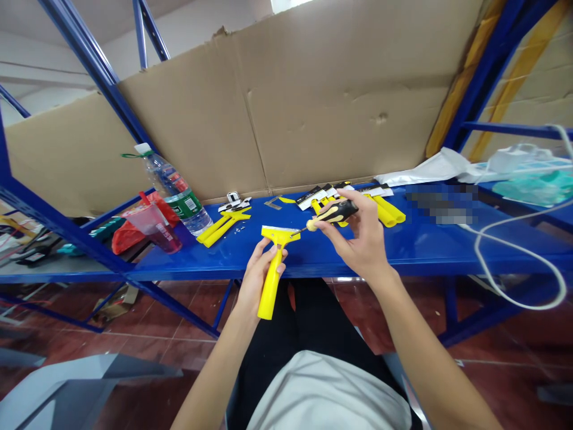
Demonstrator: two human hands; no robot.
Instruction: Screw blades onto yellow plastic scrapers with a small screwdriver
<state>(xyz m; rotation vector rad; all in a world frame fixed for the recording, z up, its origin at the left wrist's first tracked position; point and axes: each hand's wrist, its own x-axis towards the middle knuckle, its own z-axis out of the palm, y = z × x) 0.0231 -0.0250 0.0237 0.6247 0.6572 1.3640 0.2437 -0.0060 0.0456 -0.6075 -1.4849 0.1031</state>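
Note:
My left hand (258, 270) is wrapped round the neck of a yellow scraper (270, 286), its handle pointing down toward my lap. A pale blade strip runs along the scraper's wide head. In my right hand (362, 233) is a black-and-cream screwdriver (333, 213), gripped by the handle. The screwdriver's tip points left and meets the right end of the scraper head, where a small screw seems to sit. Behind on the blue table lie more yellow scraper handles (219, 230) at the left and packaged yellow scrapers (388, 210) at the right.
A water bottle (179, 194) and a plastic cup (156, 227) with red liquid stand at the left. Small bits (240, 230) are scattered beside the handles. A white cable (532, 254) loops over the blue table's (416, 254) right edge. Cardboard (322, 107) closes off the back.

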